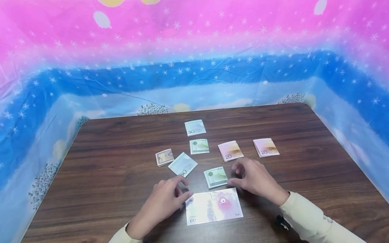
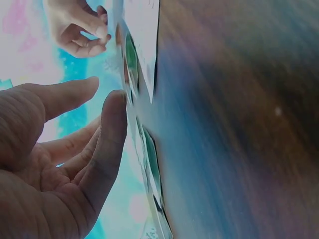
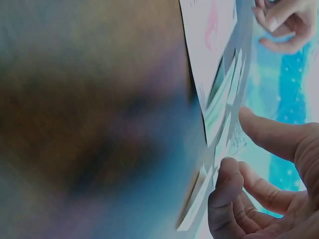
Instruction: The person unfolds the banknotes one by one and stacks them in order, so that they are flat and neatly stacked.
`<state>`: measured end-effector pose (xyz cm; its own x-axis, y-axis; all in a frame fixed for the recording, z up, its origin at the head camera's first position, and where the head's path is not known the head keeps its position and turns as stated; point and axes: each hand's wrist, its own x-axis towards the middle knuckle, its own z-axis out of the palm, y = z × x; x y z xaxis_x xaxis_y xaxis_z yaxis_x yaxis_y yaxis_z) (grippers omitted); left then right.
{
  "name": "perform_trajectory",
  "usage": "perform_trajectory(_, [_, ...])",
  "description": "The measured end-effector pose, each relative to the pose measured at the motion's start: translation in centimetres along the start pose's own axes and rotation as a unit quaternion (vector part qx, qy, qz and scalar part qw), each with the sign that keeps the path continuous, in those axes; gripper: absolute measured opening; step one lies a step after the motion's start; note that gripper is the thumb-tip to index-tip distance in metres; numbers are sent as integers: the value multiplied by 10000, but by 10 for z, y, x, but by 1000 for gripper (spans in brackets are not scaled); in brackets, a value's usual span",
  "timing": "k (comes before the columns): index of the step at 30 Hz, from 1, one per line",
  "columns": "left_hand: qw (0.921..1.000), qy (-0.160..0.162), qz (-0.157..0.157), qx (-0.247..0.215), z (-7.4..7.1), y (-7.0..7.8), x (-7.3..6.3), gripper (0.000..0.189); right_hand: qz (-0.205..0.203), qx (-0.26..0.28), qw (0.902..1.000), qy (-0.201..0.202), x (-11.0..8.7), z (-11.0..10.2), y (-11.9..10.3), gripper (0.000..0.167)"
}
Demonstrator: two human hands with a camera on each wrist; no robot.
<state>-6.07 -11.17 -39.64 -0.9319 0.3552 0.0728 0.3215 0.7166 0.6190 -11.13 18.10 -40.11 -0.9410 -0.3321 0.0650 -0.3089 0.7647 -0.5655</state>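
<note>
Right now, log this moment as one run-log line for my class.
left hand: empty, beside unfolded 100 note | right hand: empty, beside folded green note | two folded 20 notes: beyond right hand

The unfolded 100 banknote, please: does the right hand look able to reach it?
Probably yes: nothing lies between the right hand and the unfolded 100 banknote, whose right half is uncovered.

left hand and right hand angle inward, apart, fingers loosely bent.
</note>
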Motion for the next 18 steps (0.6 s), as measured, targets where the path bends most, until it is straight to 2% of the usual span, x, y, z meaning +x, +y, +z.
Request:
perform_trajectory(6, [9994,129,-306,-108,-6,-6,4,18,33,82,9999,77,30,-7,3,31])
perform_trajectory(10, [9977,466,-489,97,-10,-10,7,17,33,229,9997,37,50,-4,1,27])
perform_trajectory(13, [9959,680,-453,386,-9,-13,8,20,8,540,9984,-135,61,2,-3,24])
perform_trajectory(18, [9949,670,-220,722,-5,-15,7,29,104,1221,9913,-485,75,15,-14,20])
